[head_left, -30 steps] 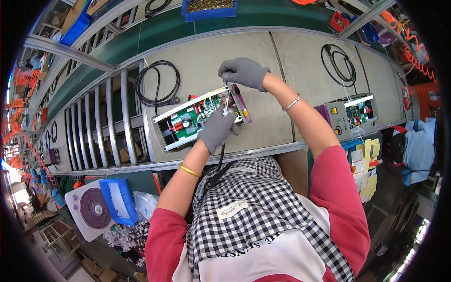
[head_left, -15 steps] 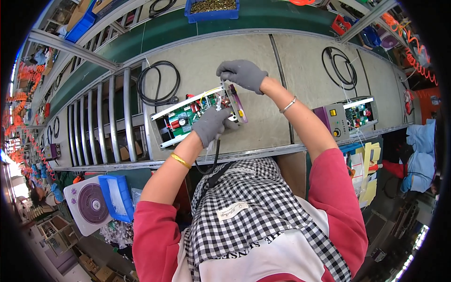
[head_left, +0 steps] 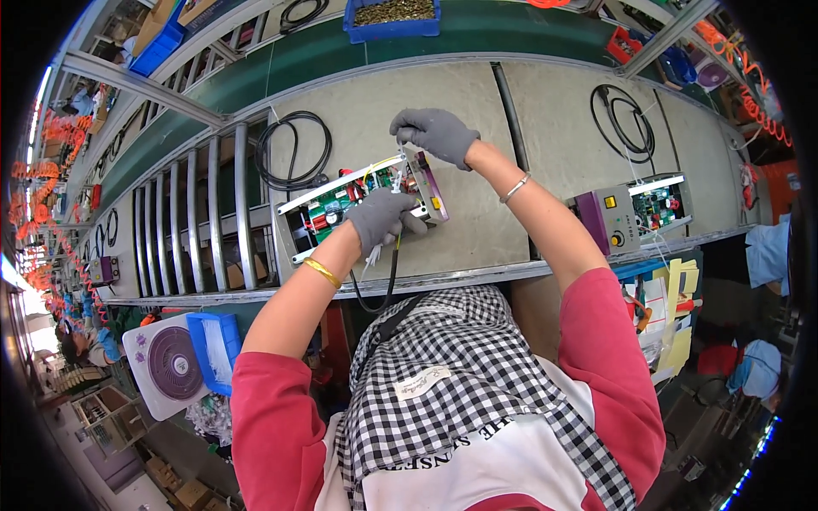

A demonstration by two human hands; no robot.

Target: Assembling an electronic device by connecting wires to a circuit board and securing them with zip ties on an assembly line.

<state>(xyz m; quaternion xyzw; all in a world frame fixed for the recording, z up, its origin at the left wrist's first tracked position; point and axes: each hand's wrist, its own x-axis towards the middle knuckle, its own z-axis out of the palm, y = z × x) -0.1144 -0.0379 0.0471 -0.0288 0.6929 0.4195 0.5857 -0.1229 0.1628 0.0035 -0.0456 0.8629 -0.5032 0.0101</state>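
Note:
An open metal chassis with green circuit boards (head_left: 328,209) lies in front of me at a slant, its purple-edged front panel (head_left: 430,186) facing right. My left hand (head_left: 381,220), in a grey glove, rests over the panel end of the chassis with its fingers bent inward; what they grip is hidden. A black cable (head_left: 393,277) with a yellow-green wire hangs below that hand to the bench edge. Above the panel's far corner, my gloved right hand (head_left: 436,136) pinches at a thin whitish strand, too small to make out.
A second purple-and-grey unit (head_left: 612,223) stands on the bench to the right. Coiled black cables (head_left: 294,152) lie behind the chassis and at far right. Metal rollers (head_left: 209,209) run along the left. A blue bin of small brass-coloured parts (head_left: 392,25) stands at the back.
The whole view has shifted slightly. My left hand's fingers have changed position a little over the panel end; my right hand stays pinched above the panel's corner.

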